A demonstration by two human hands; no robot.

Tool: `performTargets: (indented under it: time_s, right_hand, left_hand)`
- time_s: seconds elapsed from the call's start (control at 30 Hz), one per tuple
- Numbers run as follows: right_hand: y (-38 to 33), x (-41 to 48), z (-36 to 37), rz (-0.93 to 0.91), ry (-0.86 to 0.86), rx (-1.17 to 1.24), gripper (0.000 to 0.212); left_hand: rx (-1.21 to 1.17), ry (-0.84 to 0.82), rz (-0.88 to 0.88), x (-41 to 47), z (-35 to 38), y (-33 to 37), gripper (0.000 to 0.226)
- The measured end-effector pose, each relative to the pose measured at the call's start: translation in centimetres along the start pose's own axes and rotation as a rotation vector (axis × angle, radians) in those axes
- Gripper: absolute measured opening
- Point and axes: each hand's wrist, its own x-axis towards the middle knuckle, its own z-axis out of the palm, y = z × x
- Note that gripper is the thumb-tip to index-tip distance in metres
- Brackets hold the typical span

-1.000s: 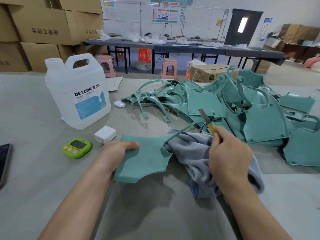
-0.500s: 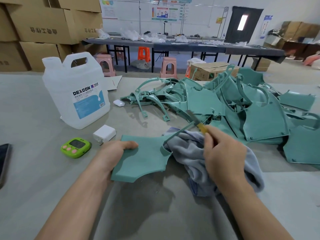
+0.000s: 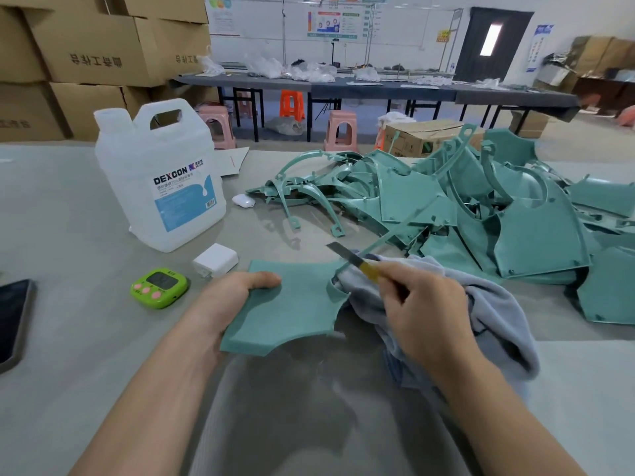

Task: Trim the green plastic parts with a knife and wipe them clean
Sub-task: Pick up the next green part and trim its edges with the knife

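My left hand (image 3: 229, 295) grips the left edge of a flat green plastic part (image 3: 292, 310), thumb on top, holding it over the grey table (image 3: 68, 338). A thin green arm of this part runs up and to the right. My right hand (image 3: 417, 310) holds a yellow-handled knife (image 3: 357, 262); its blade lies against the base of that thin arm. A grey-blue cloth (image 3: 494, 310) lies bunched under my right hand. A large pile of green plastic parts (image 3: 481, 214) fills the table's right side.
A white DEXCON jug (image 3: 161, 180) stands at the left. Near it lie a white charger block (image 3: 216, 259), a green timer (image 3: 159, 286) and a small white case (image 3: 243, 200). A dark phone (image 3: 12, 321) sits at the left edge. Cardboard boxes (image 3: 89, 49) and stools stand behind.
My right hand has drawn the knife down and left along the thin arm toward the part's flat body. My left hand has kept its hold.
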Motion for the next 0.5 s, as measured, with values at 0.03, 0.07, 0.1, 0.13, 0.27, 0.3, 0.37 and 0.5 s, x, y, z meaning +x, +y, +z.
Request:
performTargets:
  time_s: [0.03,0.07,0.1,0.13,0.27,0.3,0.37,0.5]
  right_hand:
    - [0.5,0.6,0.2,0.064,0.032,-0.050,0.019]
    - [1.2,1.3,0.1,0.173,0.090,-0.099,0.018]
    - [1.9,1.7,-0.1,0.280,0.148,-0.114,0.018]
    - [2.4,1.7,-0.4,0.332,0.196,-0.090,0.017]
    - [1.2,0.3,-0.6,0.161,0.082,0.110,0.019]
    - [0.8,0.1,-0.4,0.112,0.047,0.143,0.021]
    - [0.7,0.0,0.1,0.072,0.014,0.186,0.022]
    - [0.8,-0.2,0.5,0.058,-0.085,0.178,0.022]
  left_hand:
    - [0.003,-0.009,0.013,0.0,0.0,0.0,0.026]
    - [0.011,-0.009,0.039,0.1,0.0,0.0,0.025]
    - [0.022,0.003,0.076,0.2,0.1,-0.1,0.022]
    - [0.025,0.019,0.120,0.3,0.2,-0.1,0.018]
    - [-0.048,0.040,0.216,0.5,0.7,-0.1,0.011]
    - [-0.059,0.043,0.225,0.4,0.8,-0.1,0.011]
    - [-0.058,0.038,0.237,0.4,0.8,-0.1,0.011]
    - [-0.049,0.001,0.237,0.0,0.6,-0.1,0.012]
